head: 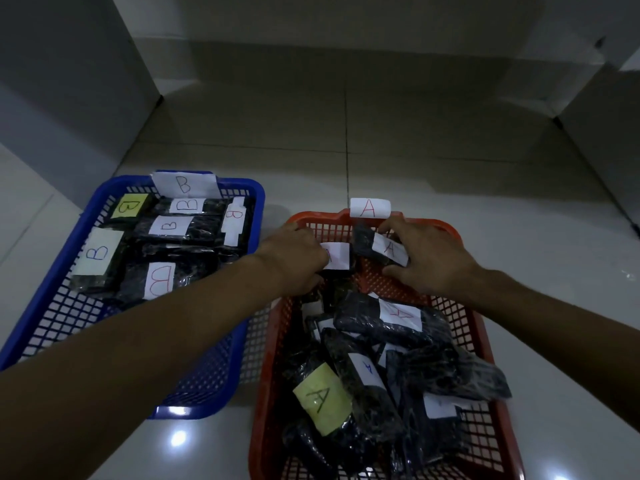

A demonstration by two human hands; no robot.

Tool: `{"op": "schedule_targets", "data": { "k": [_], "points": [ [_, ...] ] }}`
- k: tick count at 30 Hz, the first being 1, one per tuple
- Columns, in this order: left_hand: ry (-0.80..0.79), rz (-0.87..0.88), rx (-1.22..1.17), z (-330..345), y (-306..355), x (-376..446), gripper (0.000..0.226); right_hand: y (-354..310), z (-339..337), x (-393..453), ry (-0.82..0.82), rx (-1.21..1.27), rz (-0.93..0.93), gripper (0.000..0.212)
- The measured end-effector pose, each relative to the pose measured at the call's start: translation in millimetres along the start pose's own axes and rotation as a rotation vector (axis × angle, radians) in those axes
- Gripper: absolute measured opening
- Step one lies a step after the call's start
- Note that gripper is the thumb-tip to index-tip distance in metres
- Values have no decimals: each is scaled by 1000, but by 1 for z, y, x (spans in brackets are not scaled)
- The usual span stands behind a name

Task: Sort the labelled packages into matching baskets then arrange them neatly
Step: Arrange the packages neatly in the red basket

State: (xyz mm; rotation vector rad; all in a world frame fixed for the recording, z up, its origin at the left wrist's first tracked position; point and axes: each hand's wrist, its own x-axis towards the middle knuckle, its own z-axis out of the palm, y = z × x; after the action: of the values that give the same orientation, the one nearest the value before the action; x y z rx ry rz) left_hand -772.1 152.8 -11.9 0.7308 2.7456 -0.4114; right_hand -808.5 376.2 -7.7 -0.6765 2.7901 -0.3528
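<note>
Seemingly A-packages (381,368) fill red basket (481,327).

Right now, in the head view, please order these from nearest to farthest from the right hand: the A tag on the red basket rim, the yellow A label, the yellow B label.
From the right hand:
1. A tag, just above it on the red basket rim.
2. Yellow A label, lower in the same basket.
3. Yellow B label, far left in the blue basket.

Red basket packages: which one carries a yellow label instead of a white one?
The package with the yellow A label, at the near left of the red basket. Every other visible label there is white.
</note>
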Motion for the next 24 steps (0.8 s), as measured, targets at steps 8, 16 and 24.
{"op": "schedule_targets", "data": {
  "k": [8, 16, 24],
  "points": [
    [47, 22, -28, 4, -1, 17, 57, 5, -11, 2, -203, 268, 127, 62],
    [-36, 37, 109, 2, 1, 27, 65, 8, -13, -10, -189, 122, 143, 79],
    [-23, 8, 148, 5, -4, 5, 58, -6, -2, -3, -83, -143, 52, 76]
  ]
}}
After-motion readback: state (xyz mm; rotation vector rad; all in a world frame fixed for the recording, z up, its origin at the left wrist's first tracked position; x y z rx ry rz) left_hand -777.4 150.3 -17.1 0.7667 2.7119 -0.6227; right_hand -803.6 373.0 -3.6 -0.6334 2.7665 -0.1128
